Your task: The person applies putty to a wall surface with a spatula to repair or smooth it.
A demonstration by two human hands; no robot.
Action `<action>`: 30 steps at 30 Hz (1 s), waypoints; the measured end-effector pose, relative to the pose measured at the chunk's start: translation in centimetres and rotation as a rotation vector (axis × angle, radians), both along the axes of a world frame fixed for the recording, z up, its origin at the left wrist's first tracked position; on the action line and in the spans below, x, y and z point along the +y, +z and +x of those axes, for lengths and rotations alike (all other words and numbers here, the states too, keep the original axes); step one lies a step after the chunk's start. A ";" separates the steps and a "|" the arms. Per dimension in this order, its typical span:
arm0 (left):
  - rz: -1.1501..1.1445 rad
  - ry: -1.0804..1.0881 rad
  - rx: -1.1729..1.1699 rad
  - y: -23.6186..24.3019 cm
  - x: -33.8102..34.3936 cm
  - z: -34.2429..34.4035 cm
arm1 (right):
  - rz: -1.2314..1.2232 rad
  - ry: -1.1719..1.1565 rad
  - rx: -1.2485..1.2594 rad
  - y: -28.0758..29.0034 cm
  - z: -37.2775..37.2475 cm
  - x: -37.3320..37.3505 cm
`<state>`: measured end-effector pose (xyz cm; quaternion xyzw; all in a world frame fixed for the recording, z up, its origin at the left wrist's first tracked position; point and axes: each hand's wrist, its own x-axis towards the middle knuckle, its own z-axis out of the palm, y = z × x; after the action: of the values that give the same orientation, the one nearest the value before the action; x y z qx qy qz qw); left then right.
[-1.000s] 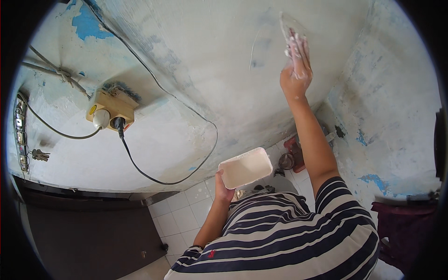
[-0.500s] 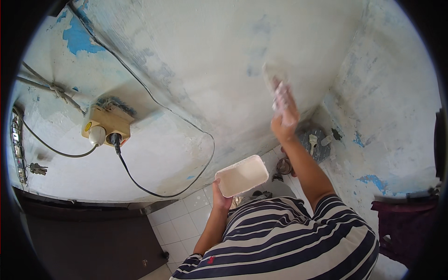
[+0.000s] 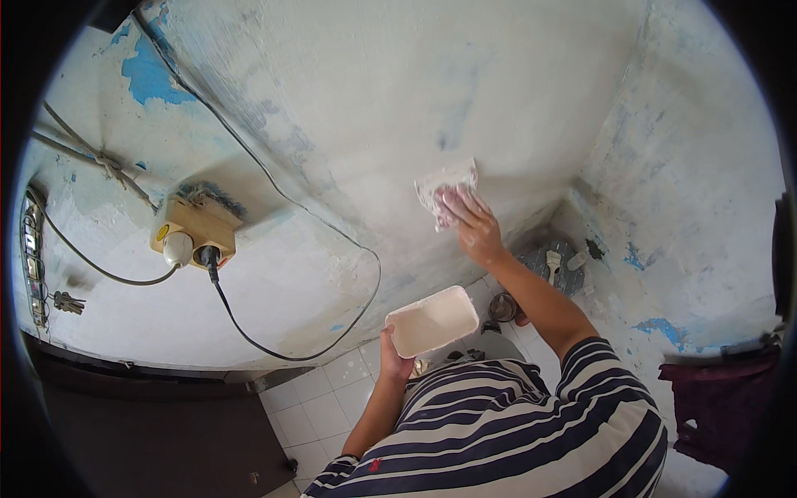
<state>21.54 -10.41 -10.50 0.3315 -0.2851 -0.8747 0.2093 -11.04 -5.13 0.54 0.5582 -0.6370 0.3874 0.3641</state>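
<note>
My right hand (image 3: 471, 219) presses a flat, squarish applicator smeared with white paste (image 3: 440, 178) on the pale, patchy wall (image 3: 515, 91); white paste coats the fingers, and I cannot make out what the applicator is made of. Lower down, my left hand (image 3: 393, 355) grips the end of a rectangular white plastic container (image 3: 432, 322) with creamy white stuff inside. It is held in front of my striped shirt, over the tiled floor.
A socket box (image 3: 193, 232) with two plugs and hanging cables is at left, near keys (image 3: 68, 303). Below is a dark panel (image 3: 158, 436). A round grey object (image 3: 561, 257) stands in the corner. A maroon cloth (image 3: 712, 398) hangs at lower right.
My right hand and the applicator have moved down and leftward across the wall. My left hand still holds the container, in nearly the same place.
</note>
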 end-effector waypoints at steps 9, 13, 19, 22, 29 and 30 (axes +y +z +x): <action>0.021 -0.002 -0.002 0.6 -0.1 -0.4 | -0.420 -0.064 -0.027 9.7 -2.8 1.8; 0.005 -0.016 0.003 0.4 0.3 -0.6 | -0.265 -0.135 0.055 7.6 -4.6 -1.7; -0.005 0.050 -0.039 0.5 0.7 0.4 | 0.002 -0.026 0.138 -1.4 -2.6 -1.7; -0.013 0.020 -0.008 0.2 0.4 1.9 | 0.062 -0.008 0.117 -2.9 0.1 0.1; 0.070 0.108 -0.005 1.3 0.8 1.5 | -0.314 0.077 -0.055 3.9 -0.4 2.4; 0.070 0.084 -0.003 1.4 0.8 1.5 | -0.376 0.080 -0.020 6.8 -1.3 2.0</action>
<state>23.05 -9.58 -9.06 0.3516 -0.2404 -0.8740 0.2339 -12.32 -3.14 7.37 0.5014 -0.5343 0.5193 0.4398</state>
